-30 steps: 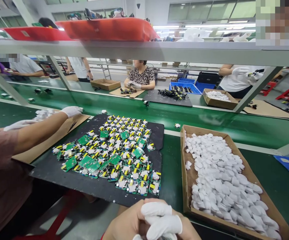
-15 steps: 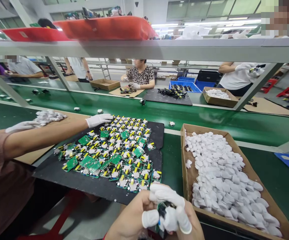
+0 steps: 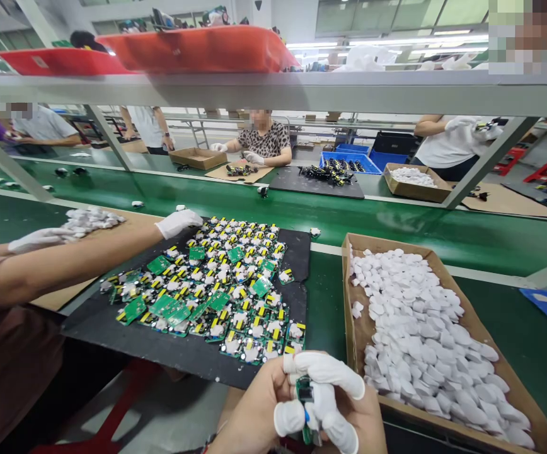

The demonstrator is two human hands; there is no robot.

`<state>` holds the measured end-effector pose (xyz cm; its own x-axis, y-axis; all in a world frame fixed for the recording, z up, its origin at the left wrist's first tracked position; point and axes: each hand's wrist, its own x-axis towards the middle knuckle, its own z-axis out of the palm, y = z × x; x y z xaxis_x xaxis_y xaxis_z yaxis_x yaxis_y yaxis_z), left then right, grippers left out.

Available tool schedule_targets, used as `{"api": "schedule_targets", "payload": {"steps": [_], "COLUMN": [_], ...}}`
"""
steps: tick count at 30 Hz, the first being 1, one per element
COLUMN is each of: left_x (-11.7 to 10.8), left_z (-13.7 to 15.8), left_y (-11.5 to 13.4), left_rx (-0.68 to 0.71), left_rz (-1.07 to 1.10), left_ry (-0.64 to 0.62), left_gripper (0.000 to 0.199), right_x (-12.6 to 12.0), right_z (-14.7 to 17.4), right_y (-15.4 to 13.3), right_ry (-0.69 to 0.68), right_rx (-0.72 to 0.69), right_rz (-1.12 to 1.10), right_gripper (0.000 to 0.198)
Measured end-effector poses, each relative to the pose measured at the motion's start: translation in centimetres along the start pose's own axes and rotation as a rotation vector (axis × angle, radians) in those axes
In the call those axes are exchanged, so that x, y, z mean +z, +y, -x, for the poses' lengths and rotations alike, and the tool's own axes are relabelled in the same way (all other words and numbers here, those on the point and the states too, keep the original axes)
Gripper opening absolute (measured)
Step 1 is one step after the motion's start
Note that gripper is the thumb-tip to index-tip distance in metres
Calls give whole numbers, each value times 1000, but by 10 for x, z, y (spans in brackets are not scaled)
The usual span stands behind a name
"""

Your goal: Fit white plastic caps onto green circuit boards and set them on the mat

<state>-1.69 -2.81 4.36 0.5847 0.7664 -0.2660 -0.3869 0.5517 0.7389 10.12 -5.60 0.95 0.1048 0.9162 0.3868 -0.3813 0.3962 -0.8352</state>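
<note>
Low in the view, my left hand (image 3: 271,400) grips a small green circuit board (image 3: 304,392) bearing a black part and a blue part. White finger covers are on its thumb and fingers. On the board's other side my right hand (image 3: 361,416) is closed around it, with white-covered fingertips pressed near the board's face. A white piece seems to lie against the board, but I cannot clearly part it from the covered fingers. Just beyond my hands, a black mat (image 3: 183,350) carries many similar boards (image 3: 249,350) with white pieces and yellow parts.
A cardboard box (image 3: 348,302) of white pieces (image 3: 415,328) stands at right. From the left, a co-worker's gloved hand (image 3: 179,222) reaches over the mat's far edge. A green conveyor belt (image 3: 292,214) runs behind it. Red trays (image 3: 193,50) sit on the overhead shelf (image 3: 254,94).
My right fingers have shifted over the board, showing more of its green edge. The co-worker's gloved hand has drawn slightly left. Boards on the belt have travelled left.
</note>
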Motion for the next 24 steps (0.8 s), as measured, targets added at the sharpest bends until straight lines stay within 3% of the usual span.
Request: {"api": "schedule_targets", "payload": {"steps": [4,9,13,19,24], "left_x": [-7,-15,-20,-19,-12], "left_z": [1,0,3,5,5], "left_y": [-2,-6,-9,-7,-2], "left_rx": [11,10,3,2,12], "left_rz": [-66,-102,-114,-201,-106], "left_ry": [17,-84,-100,-36,-26], "left_gripper": [58,49,55,56,64], "right_x": [8,11,8,12,24], "right_z": [2,4,6,10,8], "right_y": [-7,-11,-10,-12,-14], "right_ry": [77,64,44,114,150], "right_rx": [96,123,145,97,44], "right_rz": [-75,-151,-122,-18,-179], "right_gripper": [30,28,30,14,26]}}
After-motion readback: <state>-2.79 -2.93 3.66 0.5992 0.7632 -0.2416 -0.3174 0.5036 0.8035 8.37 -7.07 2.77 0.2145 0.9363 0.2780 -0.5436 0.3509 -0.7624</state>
